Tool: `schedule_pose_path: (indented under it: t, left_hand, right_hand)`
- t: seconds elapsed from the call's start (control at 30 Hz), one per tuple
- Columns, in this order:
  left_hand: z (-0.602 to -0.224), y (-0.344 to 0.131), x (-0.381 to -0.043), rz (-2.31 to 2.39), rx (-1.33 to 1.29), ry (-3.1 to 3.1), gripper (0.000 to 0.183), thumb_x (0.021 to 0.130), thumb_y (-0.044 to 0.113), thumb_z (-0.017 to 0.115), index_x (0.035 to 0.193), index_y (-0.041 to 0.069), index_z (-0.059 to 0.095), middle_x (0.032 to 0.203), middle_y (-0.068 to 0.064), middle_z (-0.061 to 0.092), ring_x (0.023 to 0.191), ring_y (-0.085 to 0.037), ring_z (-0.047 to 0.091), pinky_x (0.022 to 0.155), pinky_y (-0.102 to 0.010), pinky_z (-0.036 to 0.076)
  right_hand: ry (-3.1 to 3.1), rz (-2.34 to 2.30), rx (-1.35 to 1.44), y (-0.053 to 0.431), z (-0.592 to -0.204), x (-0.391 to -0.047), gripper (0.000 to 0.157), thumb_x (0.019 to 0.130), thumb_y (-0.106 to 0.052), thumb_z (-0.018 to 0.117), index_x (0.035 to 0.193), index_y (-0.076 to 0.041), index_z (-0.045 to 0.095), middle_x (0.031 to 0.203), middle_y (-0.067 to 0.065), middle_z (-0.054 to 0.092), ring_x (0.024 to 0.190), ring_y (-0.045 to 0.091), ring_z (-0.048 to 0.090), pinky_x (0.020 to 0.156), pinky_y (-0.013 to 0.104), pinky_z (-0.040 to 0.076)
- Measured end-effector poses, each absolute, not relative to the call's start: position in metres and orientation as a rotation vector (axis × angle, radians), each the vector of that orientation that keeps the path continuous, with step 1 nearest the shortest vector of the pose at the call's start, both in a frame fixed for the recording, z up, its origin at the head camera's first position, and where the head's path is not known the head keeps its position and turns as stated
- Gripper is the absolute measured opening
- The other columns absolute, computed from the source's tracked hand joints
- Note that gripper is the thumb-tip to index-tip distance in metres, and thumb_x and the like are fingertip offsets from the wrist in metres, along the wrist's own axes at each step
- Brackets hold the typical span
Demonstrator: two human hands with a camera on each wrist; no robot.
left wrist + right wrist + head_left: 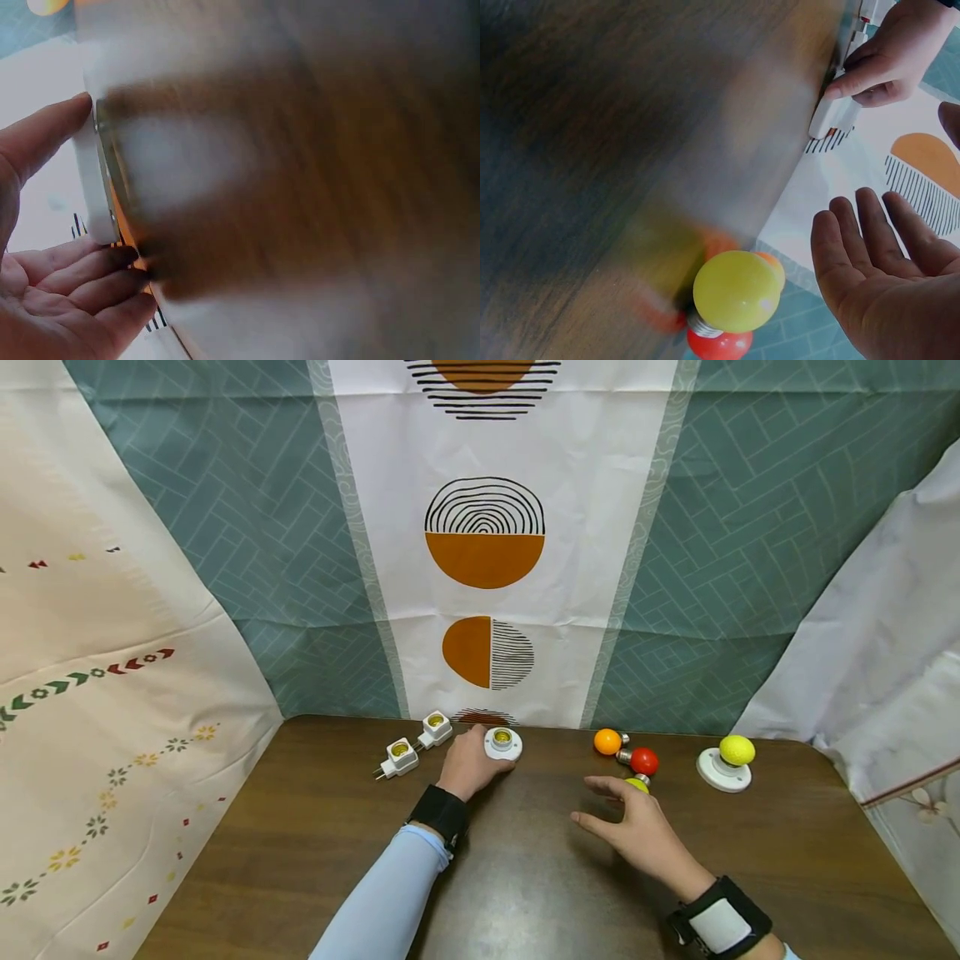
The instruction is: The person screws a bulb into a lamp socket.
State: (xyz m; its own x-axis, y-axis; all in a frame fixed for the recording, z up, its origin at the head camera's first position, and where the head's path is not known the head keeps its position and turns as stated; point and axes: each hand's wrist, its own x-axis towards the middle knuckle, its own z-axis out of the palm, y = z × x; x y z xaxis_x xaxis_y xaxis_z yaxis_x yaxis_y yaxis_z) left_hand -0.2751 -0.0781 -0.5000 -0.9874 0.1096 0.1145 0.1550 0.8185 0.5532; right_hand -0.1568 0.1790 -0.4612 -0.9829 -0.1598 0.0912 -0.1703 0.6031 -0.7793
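Observation:
My left hand (467,766) grips a round white lamp socket (513,749) by its rim, near the back edge of the table. In the left wrist view the thumb is on one side of the socket's base (91,172) and the fingers are on the other. My right hand (639,832) hovers with fingers extended and thumb apart, holding nothing. Just beyond it lies a yellow bulb (736,291), partly hidden by the fingers in the head view. A red bulb (644,761) and an orange bulb (607,742) lie behind that one, metal screw caps showing.
Left of my left hand lie two white plug-in sockets, one nearer (401,758) and one farther (435,729), with prongs pointing left. At the right, a yellow bulb (737,750) stands in another round white socket (722,774). A patterned cloth (375,552) hangs behind the brown table (300,827).

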Motion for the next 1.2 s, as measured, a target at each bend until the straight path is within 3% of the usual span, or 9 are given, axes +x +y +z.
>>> schedule_pose_path:
  t: [0.27,0.47,0.83,1.07,1.2]
  left_hand:
    - [-0.497,-0.082,-0.268,-0.975,-0.229,-2.849,0.071,0.062,0.041,0.083,0.119,0.008,0.056,0.098,-0.004,0.061,0.083,-0.016,0.056,0.071,-0.030,0.045]
    - [-0.491,-0.084,-0.259,-0.998,-0.280,-2.804,0.073,0.064,0.042,0.082,0.122,0.007,0.056,0.106,-0.001,0.061,0.090,-0.013,0.055,0.076,-0.028,0.044]
    - [-0.469,-0.084,-0.233,-1.160,-0.366,-2.641,0.077,0.065,0.048,0.080,0.126,0.008,0.054,0.111,0.003,0.059,0.098,-0.008,0.053,0.084,-0.028,0.042]
    - [-0.458,-0.082,-0.207,-1.193,-0.361,-2.626,0.079,0.065,0.049,0.079,0.128,0.010,0.053,0.118,0.004,0.057,0.105,-0.008,0.051,0.087,-0.029,0.041]
    - [-0.457,-0.081,-0.198,-1.181,-0.362,-2.629,0.079,0.065,0.049,0.080,0.128,0.009,0.053,0.121,0.003,0.056,0.109,-0.010,0.049,0.090,-0.031,0.039]
  right_hand:
    - [-2.789,1.363,0.306,0.180,-0.461,-0.155,0.062,0.074,-0.049,0.073,0.122,-0.012,0.057,0.118,0.003,0.058,0.104,0.025,0.056,0.085,0.041,0.045]
    - [-2.757,1.288,0.336,0.185,-0.457,-0.155,0.063,0.075,-0.049,0.072,0.123,-0.011,0.056,0.119,0.003,0.058,0.108,0.019,0.053,0.087,0.042,0.044]
    - [-2.759,1.094,0.310,0.203,-0.448,-0.161,0.064,0.077,-0.054,0.068,0.128,-0.018,0.053,0.124,0.001,0.054,0.116,0.022,0.047,0.091,0.049,0.039]
    - [-2.699,1.011,0.326,0.218,-0.449,-0.165,0.062,0.076,-0.051,0.070,0.128,-0.019,0.054,0.122,-0.001,0.055,0.105,0.016,0.049,0.082,0.043,0.042]
    - [-2.703,0.984,0.324,0.226,-0.455,-0.168,0.063,0.076,-0.050,0.071,0.127,-0.017,0.053,0.122,0.002,0.054,0.108,0.020,0.049,0.086,0.044,0.042]
